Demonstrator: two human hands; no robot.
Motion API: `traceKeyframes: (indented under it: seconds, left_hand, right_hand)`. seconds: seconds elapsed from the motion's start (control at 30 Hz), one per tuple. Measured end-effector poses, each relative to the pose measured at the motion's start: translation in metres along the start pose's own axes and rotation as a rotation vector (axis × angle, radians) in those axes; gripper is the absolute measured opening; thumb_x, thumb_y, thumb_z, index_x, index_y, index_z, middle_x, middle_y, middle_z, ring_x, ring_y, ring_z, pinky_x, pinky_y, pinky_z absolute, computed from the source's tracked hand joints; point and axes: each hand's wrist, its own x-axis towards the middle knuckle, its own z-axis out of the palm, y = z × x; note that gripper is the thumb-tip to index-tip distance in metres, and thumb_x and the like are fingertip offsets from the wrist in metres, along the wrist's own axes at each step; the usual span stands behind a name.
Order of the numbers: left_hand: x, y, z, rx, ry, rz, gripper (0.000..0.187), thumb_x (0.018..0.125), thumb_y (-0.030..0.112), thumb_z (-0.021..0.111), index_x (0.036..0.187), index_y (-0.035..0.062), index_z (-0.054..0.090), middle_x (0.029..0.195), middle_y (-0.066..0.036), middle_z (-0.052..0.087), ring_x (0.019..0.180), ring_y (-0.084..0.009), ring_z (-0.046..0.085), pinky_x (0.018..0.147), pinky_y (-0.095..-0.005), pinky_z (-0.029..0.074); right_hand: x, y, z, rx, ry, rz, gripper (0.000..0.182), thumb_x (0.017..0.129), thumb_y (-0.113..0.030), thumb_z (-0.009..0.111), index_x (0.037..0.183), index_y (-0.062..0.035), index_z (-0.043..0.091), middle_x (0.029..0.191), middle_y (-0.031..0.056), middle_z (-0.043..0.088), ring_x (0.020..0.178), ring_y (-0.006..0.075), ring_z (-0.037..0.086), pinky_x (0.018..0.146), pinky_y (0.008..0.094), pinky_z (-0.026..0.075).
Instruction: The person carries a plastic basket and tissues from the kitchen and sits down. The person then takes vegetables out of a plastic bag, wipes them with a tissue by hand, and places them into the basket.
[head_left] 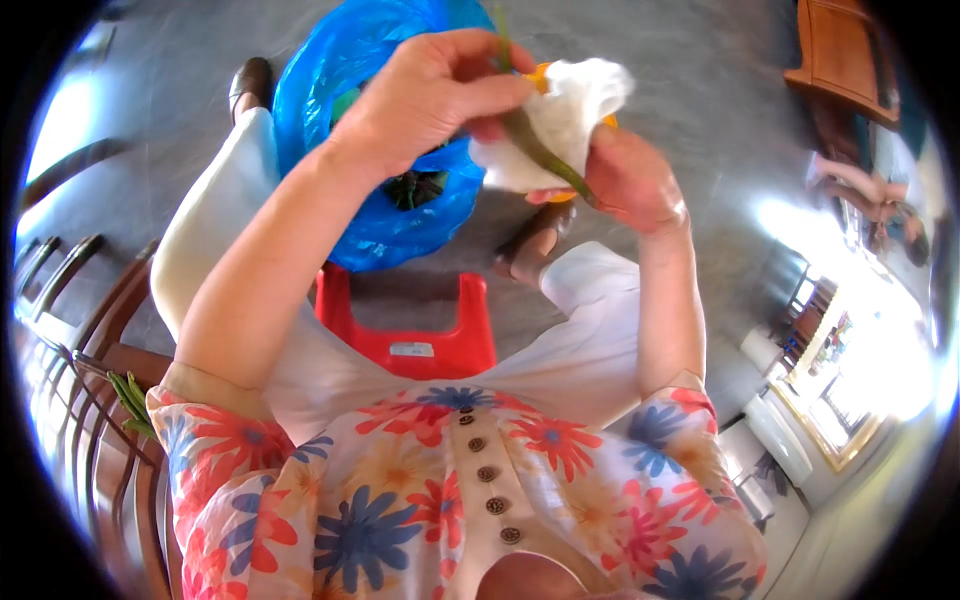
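Note:
My left hand [430, 95] pinches a long, thin, slightly curved green pod [545, 158] near its upper end, where a narrow stem points up. Around the lower end of the pod are the fingers of my right hand [638, 182], which also hold a crumpled white cloth [590, 95]. The cloth lies behind the pod, between both hands. Under my left hand a blue plastic bag [310, 110] stands wide, with dark green pieces inside. Partly hidden behind the cloth is an orange-yellow container [563, 197] on the floor.
A red plastic stool [405, 335] is between my legs. Several green pods [132, 400] lie on a wooden chair [125, 360] at the left. A wooden piece of furniture [840, 55] stands at the upper right, with another person [885, 180] near it.

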Motion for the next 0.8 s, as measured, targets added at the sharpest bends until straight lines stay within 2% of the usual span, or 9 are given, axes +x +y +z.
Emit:
traceKeyframes:
  seconds: [0.03, 0.07, 0.17, 0.2, 0.47, 0.57, 0.67, 0.77, 0.8]
  left_hand:
    - [0.001, -0.006, 0.005, 0.020, -0.012, 0.059, 0.019, 0.083, 0.012, 0.062, 0.100, 0.0030, 0.060, 0.078, 0.000, 0.058, 0.061, -0.0047, 0.053, 0.057, -0.0188, 0.045]
    - [-0.001, -0.007, 0.008, 0.119, -0.010, 0.061, 0.019, 0.083, 0.011, 0.062, 0.100, 0.0028, 0.060, 0.078, 0.001, 0.058, 0.060, -0.0047, 0.052, 0.057, -0.0189, 0.044]
    - [-0.006, -0.010, 0.010, 0.313, -0.016, 0.089, 0.019, 0.083, 0.010, 0.062, 0.099, 0.0016, 0.060, 0.077, 0.001, 0.057, 0.064, -0.0038, 0.051, 0.059, -0.0192, 0.044]
    - [-0.005, -0.013, 0.008, 0.389, -0.008, 0.128, 0.018, 0.083, 0.009, 0.062, 0.099, 0.0015, 0.060, 0.076, 0.001, 0.058, 0.065, -0.0035, 0.051, 0.059, -0.0192, 0.045]
    - [-0.005, 0.000, 0.005, 0.668, 0.108, 0.287, 0.016, 0.081, 0.010, 0.065, 0.095, 0.0018, 0.062, 0.075, 0.002, 0.058, 0.070, -0.0021, 0.051, 0.062, -0.0183, 0.045]
    - [-0.004, -0.005, 0.006, 0.667, 0.065, 0.295, 0.024, 0.080, 0.010, 0.065, 0.102, 0.0011, 0.060, 0.079, 0.001, 0.058, 0.070, -0.0031, 0.052, 0.064, -0.0189, 0.046]
    - [0.000, -0.007, 0.001, 0.361, -0.060, 0.211, 0.034, 0.080, 0.011, 0.066, 0.111, -0.0011, 0.055, 0.084, -0.001, 0.057, 0.070, -0.0054, 0.053, 0.062, -0.0194, 0.045]
    - [0.000, 0.002, -0.005, 0.090, -0.104, -0.059, 0.041, 0.080, 0.011, 0.065, 0.115, -0.0031, 0.051, 0.085, -0.003, 0.057, 0.068, -0.0080, 0.055, 0.059, -0.0199, 0.045]
    - [0.001, -0.003, -0.006, 0.076, -0.115, -0.057, 0.038, 0.080, 0.010, 0.065, 0.113, -0.0031, 0.052, 0.086, -0.004, 0.059, 0.069, -0.0098, 0.058, 0.057, -0.0201, 0.045]
  right_hand:
    - [0.004, 0.002, 0.007, -0.083, -0.006, 0.034, 0.041, 0.094, -0.027, 0.039, 0.124, 0.0003, 0.042, 0.111, 0.0119, 0.056, 0.095, 0.0195, 0.057, 0.079, 0.0338, 0.048]
    - [0.010, 0.015, 0.008, -0.195, 0.116, 0.087, 0.033, 0.091, -0.022, 0.045, 0.114, 0.0006, 0.052, 0.096, 0.0043, 0.058, 0.083, 0.0101, 0.054, 0.072, 0.0246, 0.045]
    - [0.020, 0.022, 0.017, -0.448, 0.105, 0.251, 0.028, 0.089, -0.023, 0.051, 0.105, -0.0003, 0.057, 0.088, -0.0010, 0.058, 0.078, 0.0066, 0.051, 0.069, 0.0227, 0.043]
    - [0.020, 0.022, 0.023, -0.383, 0.110, 0.173, 0.026, 0.087, -0.023, 0.054, 0.101, -0.0016, 0.060, 0.089, -0.0009, 0.059, 0.080, 0.0077, 0.053, 0.071, 0.0234, 0.044]
    - [0.017, 0.023, 0.016, -0.533, 0.158, 0.151, 0.025, 0.086, -0.021, 0.056, 0.101, -0.0022, 0.060, 0.089, 0.0019, 0.062, 0.081, 0.0093, 0.056, 0.072, 0.0249, 0.045]
    - [0.020, 0.031, 0.010, -0.521, 0.124, 0.139, 0.025, 0.087, -0.023, 0.056, 0.101, -0.0024, 0.060, 0.087, 0.0011, 0.062, 0.077, 0.0084, 0.056, 0.067, 0.0239, 0.045]
    - [0.019, 0.034, 0.009, -0.471, 0.107, 0.117, 0.025, 0.089, -0.024, 0.054, 0.100, -0.0025, 0.060, 0.086, 0.0005, 0.062, 0.075, 0.0077, 0.056, 0.063, 0.0233, 0.045]
    - [0.020, 0.040, 0.009, -0.314, 0.125, 0.079, 0.029, 0.090, -0.028, 0.052, 0.100, -0.0016, 0.061, 0.086, 0.0014, 0.062, 0.074, 0.0075, 0.056, 0.063, 0.0234, 0.045]
    - [0.021, 0.041, 0.009, -0.247, 0.136, 0.061, 0.031, 0.091, -0.029, 0.051, 0.100, -0.0011, 0.061, 0.086, 0.0018, 0.062, 0.074, 0.0075, 0.056, 0.063, 0.0234, 0.045]
